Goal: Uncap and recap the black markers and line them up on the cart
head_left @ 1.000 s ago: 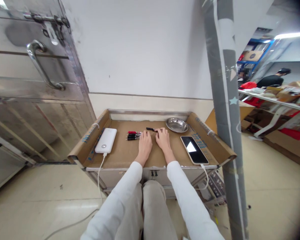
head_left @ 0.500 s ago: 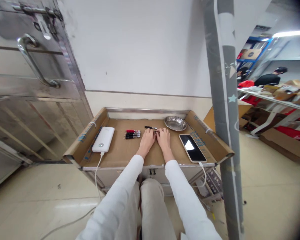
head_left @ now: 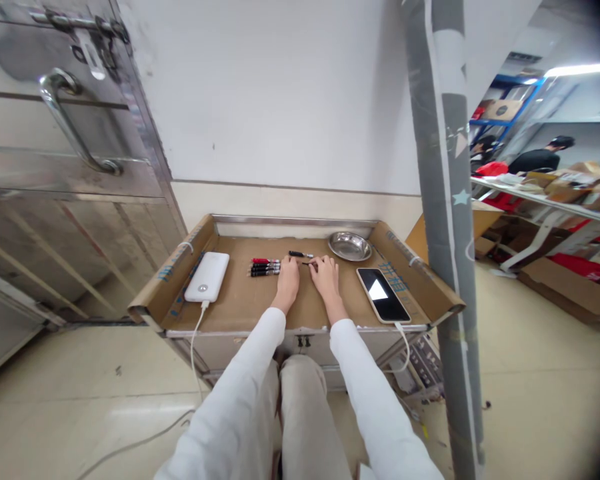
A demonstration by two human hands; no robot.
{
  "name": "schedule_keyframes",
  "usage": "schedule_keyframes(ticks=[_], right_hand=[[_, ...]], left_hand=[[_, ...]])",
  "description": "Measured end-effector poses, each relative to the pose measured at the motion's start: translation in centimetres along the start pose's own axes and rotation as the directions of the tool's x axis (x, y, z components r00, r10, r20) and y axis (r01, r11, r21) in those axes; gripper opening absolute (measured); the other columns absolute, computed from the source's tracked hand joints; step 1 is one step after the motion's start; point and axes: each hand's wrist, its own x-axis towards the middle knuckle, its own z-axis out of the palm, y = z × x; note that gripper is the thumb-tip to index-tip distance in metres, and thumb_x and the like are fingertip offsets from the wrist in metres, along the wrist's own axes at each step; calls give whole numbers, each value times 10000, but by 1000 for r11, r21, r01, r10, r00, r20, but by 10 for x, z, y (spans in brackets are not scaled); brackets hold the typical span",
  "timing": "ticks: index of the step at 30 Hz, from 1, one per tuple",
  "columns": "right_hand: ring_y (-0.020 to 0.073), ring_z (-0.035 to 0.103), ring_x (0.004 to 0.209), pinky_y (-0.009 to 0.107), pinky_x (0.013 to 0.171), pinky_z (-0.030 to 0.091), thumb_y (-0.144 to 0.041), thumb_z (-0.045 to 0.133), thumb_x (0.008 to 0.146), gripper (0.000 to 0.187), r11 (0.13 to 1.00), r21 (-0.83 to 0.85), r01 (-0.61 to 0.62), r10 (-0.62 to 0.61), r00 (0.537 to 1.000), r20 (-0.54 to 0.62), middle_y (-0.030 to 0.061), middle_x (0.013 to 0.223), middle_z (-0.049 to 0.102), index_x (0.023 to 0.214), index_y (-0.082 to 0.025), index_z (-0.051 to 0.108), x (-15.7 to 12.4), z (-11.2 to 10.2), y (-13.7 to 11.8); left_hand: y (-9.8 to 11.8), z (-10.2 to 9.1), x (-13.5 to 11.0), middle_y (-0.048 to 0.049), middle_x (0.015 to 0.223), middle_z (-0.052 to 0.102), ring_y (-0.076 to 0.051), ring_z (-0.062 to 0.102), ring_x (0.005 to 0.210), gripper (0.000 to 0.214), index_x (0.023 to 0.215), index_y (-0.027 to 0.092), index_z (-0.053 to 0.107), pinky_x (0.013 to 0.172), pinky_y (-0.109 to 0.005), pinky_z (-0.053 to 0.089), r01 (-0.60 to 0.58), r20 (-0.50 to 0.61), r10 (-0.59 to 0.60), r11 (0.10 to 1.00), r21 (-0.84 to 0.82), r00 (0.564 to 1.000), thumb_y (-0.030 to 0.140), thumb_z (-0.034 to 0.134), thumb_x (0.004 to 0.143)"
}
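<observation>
My right hand (head_left: 327,276) is closed on a slim black pen-like piece (head_left: 306,264), whose thin end sticks out to the left; the rest is hidden under my fingers. A short gap away, my left hand (head_left: 289,279) has its fingers bent together beside the right ends of a row of marker pens (head_left: 265,269). What it holds, if anything, is covered. The row has several black pens with red ones at the far side. Just beyond my hands, a single black pen (head_left: 299,254) lies crosswise on the cardboard-covered table (head_left: 245,307).
A round steel dish (head_left: 350,247) stands at the back right. The phone (head_left: 383,295) and the white power bank (head_left: 207,277) lie at either side, each with a white cable over the front edge. Folded cardboard walls flank the table; a wrapped grey pole (head_left: 455,267) rises at right.
My left hand has moved left, away from my right hand, to the ends of the pen row. The right hand stays nearly in place, with the thin black end now showing.
</observation>
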Motion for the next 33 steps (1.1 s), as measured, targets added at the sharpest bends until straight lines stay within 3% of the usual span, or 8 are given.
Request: schedule_keyframes(ticks=[6,13,18,23,26,29,33], right_hand=[[204,496,953,312,808,322,-258,436,920,205,999,18,36,-37,998,42,80,973,603,962,-202,629,0,-5,-1],[214,503,945,321,797,311,-223,432,917,209,1000,2,3,-3,1000,28,84,968,623,947,-200,637,-1,-10,-5],[213,508,941,325,813,322,-215,406,922,230,997,17,71,-72,995,63,85,981,629,951,-200,635,0,-8,-3],[205,514,933,315,820,348,-200,401,918,241,991,55,123,-128,988,87,92,1014,620,995,-190,629,1,-4,-1],[206,512,919,307,837,356,-177,410,907,243,993,53,105,-108,992,70,90,973,619,973,-179,644,0,-2,0],[200,514,906,296,849,361,-176,412,906,255,996,64,68,-69,997,16,90,947,615,961,-175,661,-3,-4,-1],[196,524,878,299,824,367,-244,414,922,273,999,46,-18,20,999,-36,92,945,621,1002,-202,672,-11,-14,-3]], left_hand=[[0,-1,1,-90,929,573,-162,562,884,189,868,124,594,819,-306,465,-7,11,8,996,-88,1000,108,407,889],[2,-2,-3,-107,982,553,-178,539,921,154,909,120,553,827,-322,454,10,-7,-10,1000,29,1000,124,399,902],[0,0,-2,-92,997,555,-179,521,958,130,910,143,531,870,-342,441,-107,51,105,994,32,993,116,405,895],[0,1,-1,-79,985,579,-167,542,972,208,966,160,514,874,-340,455,-134,88,136,990,-33,987,74,342,885],[1,2,0,-124,1079,585,-178,536,1062,315,1086,130,498,924,-354,437,-178,108,176,984,11,978,44,290,866],[1,4,3,-199,1294,486,-216,418,1260,406,1233,69,442,1025,-379,357,-260,104,248,958,124,963,63,308,851],[1,7,6,-207,1404,394,-233,344,1331,471,1317,61,390,1055,-389,317,-297,155,268,932,208,951,110,330,853]])
